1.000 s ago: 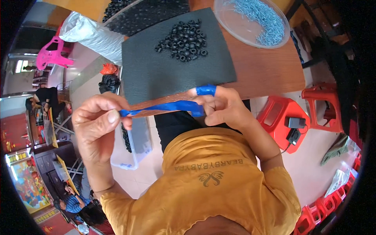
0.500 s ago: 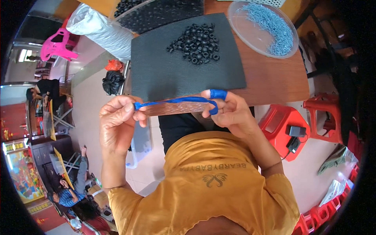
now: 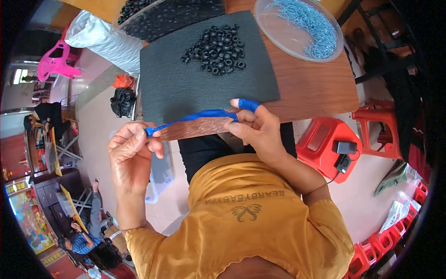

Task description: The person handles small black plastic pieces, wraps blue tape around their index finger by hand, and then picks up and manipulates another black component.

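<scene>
A blue stretchy strip [image 3: 200, 115] runs taut between my two hands, just over the near edge of the wooden table [image 3: 311, 88]. My left hand [image 3: 132, 153] pinches its left end. My right hand [image 3: 255, 128] grips the other end, and its raised forefinger is wrapped in the same blue material. Beyond the strip lies a dark grey mat [image 3: 195, 79] with a heap of several small black rings [image 3: 213, 44] on it.
A clear round dish of small light-blue bits [image 3: 302, 25] stands at the table's far right. A tray of black rings [image 3: 162, 14] sits at the far edge. Red plastic stools [image 3: 325, 144] stand right of me. A white sack [image 3: 104, 39] and a black bag [image 3: 121, 100] lie to the left.
Both hands have drawn the blue strip out longer and tighter. My left hand has moved left and down, away from the right one.
</scene>
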